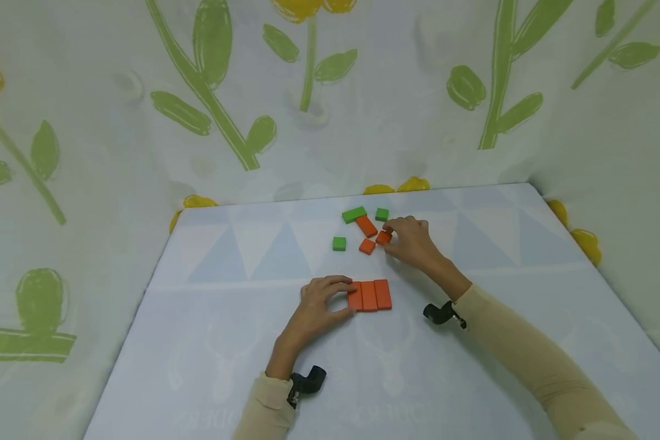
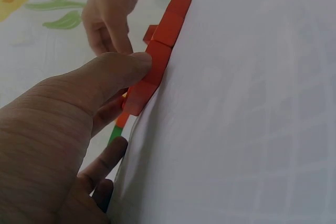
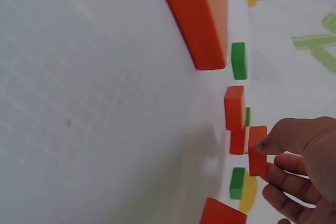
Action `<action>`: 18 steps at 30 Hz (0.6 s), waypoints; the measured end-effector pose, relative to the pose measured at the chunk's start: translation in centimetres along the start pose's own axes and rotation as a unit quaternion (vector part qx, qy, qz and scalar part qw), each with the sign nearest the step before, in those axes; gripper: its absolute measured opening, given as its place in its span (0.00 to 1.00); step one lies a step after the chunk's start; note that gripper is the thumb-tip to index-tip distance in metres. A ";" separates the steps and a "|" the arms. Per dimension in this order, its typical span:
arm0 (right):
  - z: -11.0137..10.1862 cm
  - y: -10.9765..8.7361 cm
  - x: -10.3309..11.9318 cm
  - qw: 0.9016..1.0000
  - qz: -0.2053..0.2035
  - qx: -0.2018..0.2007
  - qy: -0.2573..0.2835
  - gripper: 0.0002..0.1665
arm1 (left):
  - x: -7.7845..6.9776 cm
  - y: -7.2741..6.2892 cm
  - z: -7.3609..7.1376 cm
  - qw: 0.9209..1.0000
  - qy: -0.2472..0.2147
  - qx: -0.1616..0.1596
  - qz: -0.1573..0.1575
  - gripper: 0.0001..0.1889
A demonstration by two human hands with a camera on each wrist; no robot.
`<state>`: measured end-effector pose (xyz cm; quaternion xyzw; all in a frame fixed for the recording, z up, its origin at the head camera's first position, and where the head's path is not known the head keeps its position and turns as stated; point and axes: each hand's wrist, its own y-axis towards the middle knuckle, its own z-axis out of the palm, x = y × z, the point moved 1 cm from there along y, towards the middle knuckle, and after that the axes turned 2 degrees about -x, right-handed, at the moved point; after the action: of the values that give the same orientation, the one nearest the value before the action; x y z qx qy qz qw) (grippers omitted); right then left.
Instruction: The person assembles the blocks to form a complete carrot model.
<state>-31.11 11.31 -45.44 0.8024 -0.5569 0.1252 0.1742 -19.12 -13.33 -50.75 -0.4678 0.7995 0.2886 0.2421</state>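
Note:
Three flat orange rectangular blocks [image 1: 369, 296] lie side by side on the table. My left hand [image 1: 321, 305] holds the leftmost one, index finger at its far end and thumb at its near end; in the left wrist view the thumb touches the orange block's side [image 2: 160, 59]. Farther back, my right hand [image 1: 412, 242] pinches a small square orange block [image 1: 384, 237] between thumb and fingers. This pinched block also shows in the right wrist view. Beside it lie another small orange block [image 1: 366, 246] and a longer orange one [image 1: 366, 226].
Near the right hand lie a long green block [image 1: 354, 214], a small green block [image 1: 382, 214] and another small green block [image 1: 339, 244]. A patterned cloth covers the table [image 1: 220, 342]. A flowered curtain [image 1: 363, 140] stands behind it and along both sides.

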 end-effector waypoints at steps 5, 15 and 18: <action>-1.0 -1.7 0.3 0.999 -0.033 -0.012 0.010 0.23 | 0.0 0.0 -0.1 1.000 0.002 -0.003 0.002 0.22; -2.6 -5.4 1.9 0.992 -0.112 -0.035 0.043 0.21 | 0.1 0.0 0.1 1.000 -0.003 -0.005 0.003 0.22; -2.8 -6.4 2.5 0.990 -0.129 -0.034 0.038 0.21 | 0.1 0.0 0.2 1.000 -0.005 -0.011 0.006 0.22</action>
<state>-24.22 12.41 -42.77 0.8559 -0.4454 0.1135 0.2370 -19.13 -13.24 -50.90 -0.4636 0.7981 0.3011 0.2395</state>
